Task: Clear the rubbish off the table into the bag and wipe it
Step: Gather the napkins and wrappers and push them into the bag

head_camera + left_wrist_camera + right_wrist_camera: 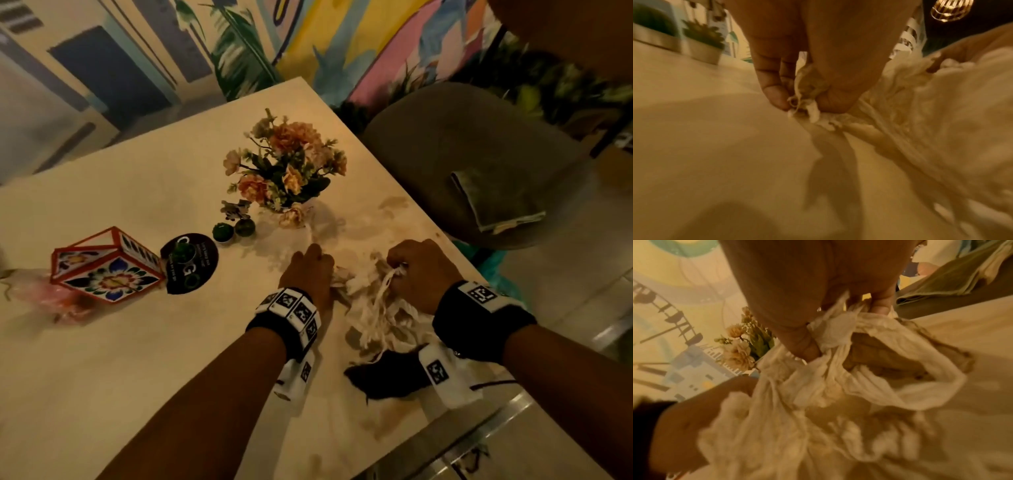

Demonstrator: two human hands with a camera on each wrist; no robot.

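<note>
A thin white plastic bag point(383, 315) lies crumpled on the pale table point(171, 359) near its right edge. My right hand point(404, 270) pinches the bag's handle point(834, 337) and lifts it, so the mouth gapes, with something brownish point(879, 356) inside. My left hand point(310, 270) is just left of the bag, its thumb and fingers point(774, 95) pinching a crumpled white tissue point(813, 112). The tissue wad point(731, 415) presses against the bag's side. Brown stains point(387, 418) mark the table near the front edge.
A flower vase point(284, 171), two small green plants point(233, 231), a black round card point(191, 263), a painted box point(106, 263) and a pink bag point(44, 294) stand further left. A dark object point(387, 377) lies under my right wrist. A folded cloth point(496, 202) rests on the grey chair point(445, 137).
</note>
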